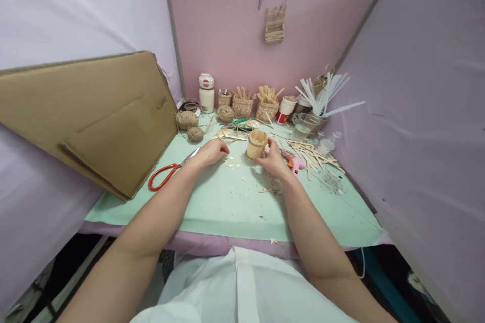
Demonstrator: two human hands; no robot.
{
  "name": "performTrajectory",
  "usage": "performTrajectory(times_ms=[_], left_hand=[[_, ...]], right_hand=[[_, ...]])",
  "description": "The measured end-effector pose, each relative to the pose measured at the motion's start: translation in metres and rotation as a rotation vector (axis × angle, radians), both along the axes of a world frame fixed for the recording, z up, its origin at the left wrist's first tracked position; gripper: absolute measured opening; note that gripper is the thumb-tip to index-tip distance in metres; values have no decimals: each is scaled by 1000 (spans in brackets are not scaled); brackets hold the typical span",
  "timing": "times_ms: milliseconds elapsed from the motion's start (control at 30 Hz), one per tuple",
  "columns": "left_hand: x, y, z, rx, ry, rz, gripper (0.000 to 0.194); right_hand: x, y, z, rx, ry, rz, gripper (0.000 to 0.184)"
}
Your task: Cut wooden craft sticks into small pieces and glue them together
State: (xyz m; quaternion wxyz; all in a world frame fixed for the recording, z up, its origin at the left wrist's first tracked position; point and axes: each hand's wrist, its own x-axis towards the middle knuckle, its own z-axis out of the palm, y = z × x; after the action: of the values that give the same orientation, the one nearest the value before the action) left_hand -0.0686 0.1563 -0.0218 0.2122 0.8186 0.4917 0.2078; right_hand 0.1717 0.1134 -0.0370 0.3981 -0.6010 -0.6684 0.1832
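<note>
My right hand grips the side of a small round cup made of wooden sticks, thumb low and fingers behind it. The cup stands nearly upright with its uneven rim facing up, and a darker band runs round it. To the left, my left hand is closed, its fingertips pressed together low over the table. Whatever they may hold is hidden. Small pale wood scraps lie just by those fingertips. Scissors with red handles rest beside my left forearm, blades partly behind the wrist.
Behind stand stick-filled baskets, a white glue bottle and twine balls. Loose sticks and a pink glue gun lie right. A cardboard sheet leans left. A small wooden piece hangs at the back.
</note>
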Motion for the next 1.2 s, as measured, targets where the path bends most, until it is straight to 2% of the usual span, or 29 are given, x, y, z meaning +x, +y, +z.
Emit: performTrajectory(times_ms=[100,200,267,333,433,533,733,1200], left_hand=[[2,-4,3,-12,16,-27,18],[5,-9,5,-5,44,-43,19],[8,-11,5,35,67,-33,19],[12,-11,3,83,89,-22,20],[16,-8,-4,117,116,-25,21],[19,-4,-10,118,134,-33,20],[19,1,-15,106,153,-39,16],[21,-7,-8,93,132,-84,18]], right_hand=[[-1,-10,11,120,-9,-83,69],[-7,-24,26,475,58,-199,39],[-12,-34,33,654,111,-202,21],[-18,-41,36,698,138,-145,13],[-25,-46,30,620,153,-12,8],[-30,-45,23,525,162,52,7],[-31,-42,19,401,155,54,5],[-35,-39,10,206,72,151,8]])
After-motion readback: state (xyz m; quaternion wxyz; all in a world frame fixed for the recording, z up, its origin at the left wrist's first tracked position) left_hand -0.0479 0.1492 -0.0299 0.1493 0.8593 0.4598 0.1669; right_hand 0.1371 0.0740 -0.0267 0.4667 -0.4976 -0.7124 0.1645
